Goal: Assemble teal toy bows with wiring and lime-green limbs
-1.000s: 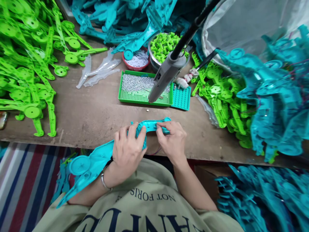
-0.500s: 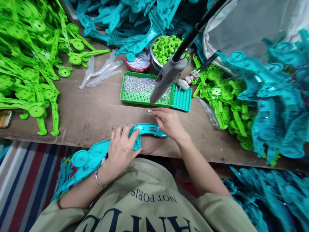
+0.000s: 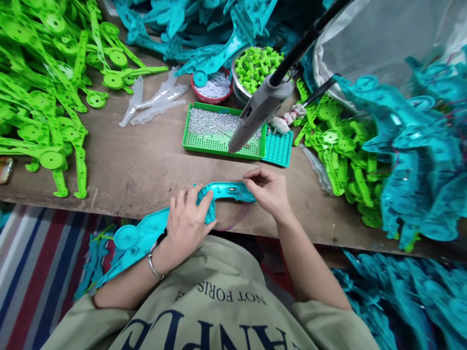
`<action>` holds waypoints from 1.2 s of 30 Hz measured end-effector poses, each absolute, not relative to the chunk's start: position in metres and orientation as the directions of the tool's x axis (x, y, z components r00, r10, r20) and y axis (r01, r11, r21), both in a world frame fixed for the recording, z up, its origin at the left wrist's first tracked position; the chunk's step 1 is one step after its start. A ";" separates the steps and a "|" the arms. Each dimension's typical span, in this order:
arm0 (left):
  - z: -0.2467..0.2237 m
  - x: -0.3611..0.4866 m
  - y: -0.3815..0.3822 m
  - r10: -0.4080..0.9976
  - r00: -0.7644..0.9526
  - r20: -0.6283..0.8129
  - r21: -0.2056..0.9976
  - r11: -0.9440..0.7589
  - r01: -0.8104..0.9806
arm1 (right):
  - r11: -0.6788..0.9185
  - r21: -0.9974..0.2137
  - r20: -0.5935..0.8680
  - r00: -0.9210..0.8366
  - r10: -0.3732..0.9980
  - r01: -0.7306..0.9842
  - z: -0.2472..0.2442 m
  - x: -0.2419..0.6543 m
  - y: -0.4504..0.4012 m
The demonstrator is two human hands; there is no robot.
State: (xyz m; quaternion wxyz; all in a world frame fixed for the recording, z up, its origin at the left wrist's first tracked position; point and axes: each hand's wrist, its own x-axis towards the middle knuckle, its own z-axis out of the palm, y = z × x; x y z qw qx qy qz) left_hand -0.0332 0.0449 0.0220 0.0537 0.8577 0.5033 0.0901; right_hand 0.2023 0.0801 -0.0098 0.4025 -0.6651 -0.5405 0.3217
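A long teal plastic shell [image 3: 222,187] lies with its hollow side up along the table's front edge, its wide left end reaching over the edge. My left hand [image 3: 188,214] is closed over its middle, thumb and fingers on either side of the rim. At the shell's right end, my right hand [image 3: 268,192] pinches thumb and forefinger together; whatever sits between the fingertips is hidden. A small metal piece [image 3: 232,189] rests inside the shell. Thin red and blue wires [image 3: 239,216] trail from it toward my body.
Above the shell hangs a grey power screwdriver [image 3: 251,114], over a green tray [image 3: 224,151] of small silver screws. Behind stand a red basket [image 3: 215,100] and a metal bowl [image 3: 239,92] of green pieces. Green parts [image 3: 47,97] pile up left, teal shells [image 3: 412,160] right.
My right hand has moved right and slightly down, from above the shell to its right end. The small pale piece at its fingertips no longer shows. My left hand keeps its hold.
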 end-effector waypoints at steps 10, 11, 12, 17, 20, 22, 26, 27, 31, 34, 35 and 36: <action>0.026 -0.017 0.043 0.876 0.468 0.114 0.185 -0.482 0.856 | -0.276 -0.923 -0.173 0.351 0.920 0.268 -0.003 0.177 0.063; 0.026 -0.017 0.042 0.878 0.466 0.114 0.186 -0.479 0.858 | -0.282 -0.920 -0.175 0.358 0.917 0.272 -0.004 0.176 0.063; 0.026 -0.017 0.042 0.879 0.463 0.116 0.189 -0.477 0.858 | -0.287 -0.919 -0.178 0.365 0.914 0.269 -0.006 0.176 0.063; 0.021 -0.017 0.041 0.871 0.467 0.153 0.197 -0.490 0.849 | -0.254 -0.913 -0.107 0.414 0.904 0.319 -0.009 0.168 0.060; 0.018 -0.018 0.042 0.862 0.476 0.176 0.207 -0.505 0.838 | -0.153 -0.830 0.085 0.391 0.917 0.537 -0.008 0.164 0.056; 0.017 -0.018 0.044 0.863 0.476 0.171 0.215 -0.504 0.837 | -0.082 -0.691 0.219 0.317 0.923 0.718 -0.009 0.160 0.051; 0.014 -0.020 0.055 0.865 0.479 0.150 0.243 -0.502 0.830 | 0.013 -0.377 0.295 0.106 0.950 0.926 -0.013 0.148 0.037; 0.012 -0.021 0.059 0.860 0.489 0.145 0.257 -0.510 0.821 | 0.025 -0.334 0.286 0.076 0.955 0.942 -0.014 0.144 0.034; -0.005 -0.029 0.080 0.838 0.535 0.108 0.345 -0.536 0.770 | 0.073 -0.357 0.254 0.022 0.967 0.931 -0.017 0.147 0.032; -0.017 -0.037 0.098 0.805 0.589 0.076 0.397 -0.566 0.722 | 0.129 -0.530 0.308 0.049 0.950 0.838 -0.015 0.175 0.032; -0.020 -0.038 0.104 0.789 0.610 0.070 0.402 -0.582 0.707 | 0.124 -0.576 0.342 0.100 0.934 0.808 -0.014 0.187 0.029; -0.021 -0.040 0.108 0.774 0.629 0.070 0.402 -0.599 0.692 | 0.101 -0.608 0.375 0.173 0.911 0.787 -0.012 0.199 0.025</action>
